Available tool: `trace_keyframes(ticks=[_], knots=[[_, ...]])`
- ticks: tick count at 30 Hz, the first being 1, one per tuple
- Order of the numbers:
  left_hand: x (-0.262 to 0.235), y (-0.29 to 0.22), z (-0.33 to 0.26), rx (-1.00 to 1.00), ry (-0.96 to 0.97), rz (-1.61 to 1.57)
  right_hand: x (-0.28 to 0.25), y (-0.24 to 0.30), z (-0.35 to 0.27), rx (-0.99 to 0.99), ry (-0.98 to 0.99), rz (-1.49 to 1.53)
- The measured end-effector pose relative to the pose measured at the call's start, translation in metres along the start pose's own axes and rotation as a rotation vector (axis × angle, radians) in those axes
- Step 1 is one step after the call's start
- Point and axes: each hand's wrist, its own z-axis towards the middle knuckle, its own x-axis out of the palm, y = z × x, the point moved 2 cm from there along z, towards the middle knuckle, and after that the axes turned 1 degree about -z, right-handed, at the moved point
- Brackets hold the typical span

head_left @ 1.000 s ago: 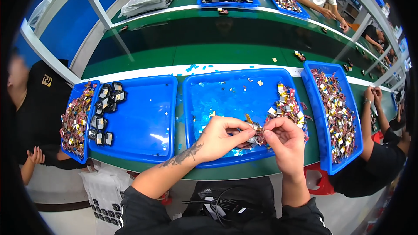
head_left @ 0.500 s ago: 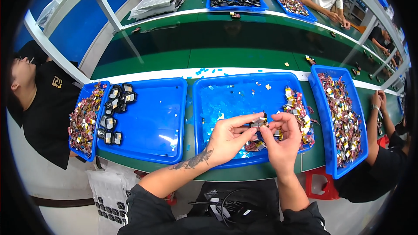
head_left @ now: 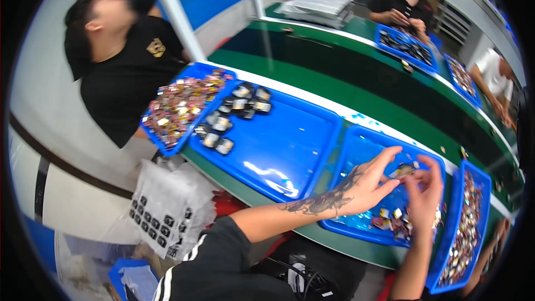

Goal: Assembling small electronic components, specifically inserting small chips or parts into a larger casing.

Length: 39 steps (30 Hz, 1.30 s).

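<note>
Fingers (head_left: 385, 159) gape on the left hand (head_left: 362, 190) beside a blurred part (head_left: 405, 170).

The bench (head_left: 290, 72) is green, the trays (head_left: 273, 139) blue, the sleeve (head_left: 225, 248) black with white stripes, the blurred parts (head_left: 398, 225) seemingly maroon and white.

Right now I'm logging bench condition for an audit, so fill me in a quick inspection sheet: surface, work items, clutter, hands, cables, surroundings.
Surface: green bench with blue trays on it.
Work items: part between left hand and right hand; loose parts and black cases in trays.
Clutter: blue scraps along the white strip.
Hands: both over a tray; grip too blurred to tell.
Cables: black cables below the bench.
Surroundings: people at left and across the bench.
</note>
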Motion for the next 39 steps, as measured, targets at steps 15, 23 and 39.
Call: trace_keyframes(ticks=[15, 23, 39], knots=[[-0.241, 0.038, -0.023, -0.016, -0.1, 1.648, -0.015, -0.142, 0.178, 0.275, -0.081, -0.624], [-0.224, 0.015, -0.055, -0.253, 0.116, 1.546, -0.062, -0.051, 0.124, -0.021, -0.121, -0.413], [-0.234, -0.019, -0.073, -0.4, 0.219, 1.453, -0.067, -0.059, 0.012, -0.097, 0.307, -0.77]])
